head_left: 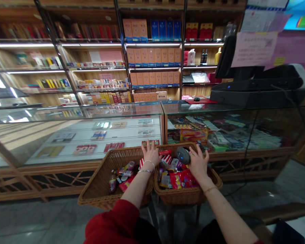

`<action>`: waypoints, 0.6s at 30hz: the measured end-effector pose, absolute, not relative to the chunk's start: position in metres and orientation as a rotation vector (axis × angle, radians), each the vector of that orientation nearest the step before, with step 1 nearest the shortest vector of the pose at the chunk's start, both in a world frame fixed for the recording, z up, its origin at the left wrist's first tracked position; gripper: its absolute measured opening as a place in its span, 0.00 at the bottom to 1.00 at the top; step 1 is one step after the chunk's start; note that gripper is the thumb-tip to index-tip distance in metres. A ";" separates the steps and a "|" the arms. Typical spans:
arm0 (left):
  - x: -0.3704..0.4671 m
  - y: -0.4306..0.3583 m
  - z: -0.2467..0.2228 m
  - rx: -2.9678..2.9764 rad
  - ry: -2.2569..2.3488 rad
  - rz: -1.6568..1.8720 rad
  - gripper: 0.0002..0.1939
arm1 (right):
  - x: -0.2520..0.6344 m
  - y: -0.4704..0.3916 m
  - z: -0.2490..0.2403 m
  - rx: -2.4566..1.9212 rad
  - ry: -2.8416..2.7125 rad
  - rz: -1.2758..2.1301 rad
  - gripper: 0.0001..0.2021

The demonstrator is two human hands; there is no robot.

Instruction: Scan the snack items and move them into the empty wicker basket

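"What's the risk on the left?"

"In the left basket (96,186), a small bottle (112,184) lies among loose packets. A dragging wrist could roll it about."

"And the left grip (151,156)?"

"Spread, palm down over the back of the two baskets, close to the red tube (165,152). I can't tell whether it touches it. A sideways brush could knock the tube off the heap."

"Next to that?"

"The striped cup (165,160) sits under the tube; pressing down might crush it."

"Where's the grey device (183,155)?"

"High at the back of the right basket (180,196), its blue light showing, just beside the right grip (198,164). Those fingers are spread; I can't tell whether they pinch its edge. With so slight a hold, it could slip onto the red packet (184,179), or over the rim towards the glass case (164,125)."
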State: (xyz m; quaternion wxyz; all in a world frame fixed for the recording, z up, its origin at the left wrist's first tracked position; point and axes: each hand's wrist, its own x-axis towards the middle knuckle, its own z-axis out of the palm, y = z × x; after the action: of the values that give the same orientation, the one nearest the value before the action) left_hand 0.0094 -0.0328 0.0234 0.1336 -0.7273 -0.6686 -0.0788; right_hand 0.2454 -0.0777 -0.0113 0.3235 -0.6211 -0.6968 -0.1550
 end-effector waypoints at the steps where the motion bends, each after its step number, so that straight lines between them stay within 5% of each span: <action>1: 0.011 -0.030 0.023 -2.111 -1.923 -0.189 0.23 | 0.245 -0.078 -0.012 -1.636 -1.832 -0.410 0.21; 18: 0.025 -0.016 0.023 -2.155 -1.836 -0.236 0.19 | 0.246 -0.082 -0.015 -1.584 -1.790 -0.388 0.19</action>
State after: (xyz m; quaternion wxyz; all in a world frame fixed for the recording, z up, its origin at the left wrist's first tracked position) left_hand 0.0245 -0.0158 0.0233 0.1499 -0.7501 -0.6389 -0.0820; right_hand 0.2462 -0.0817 -0.0152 0.3523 -0.6121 -0.6918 -0.1501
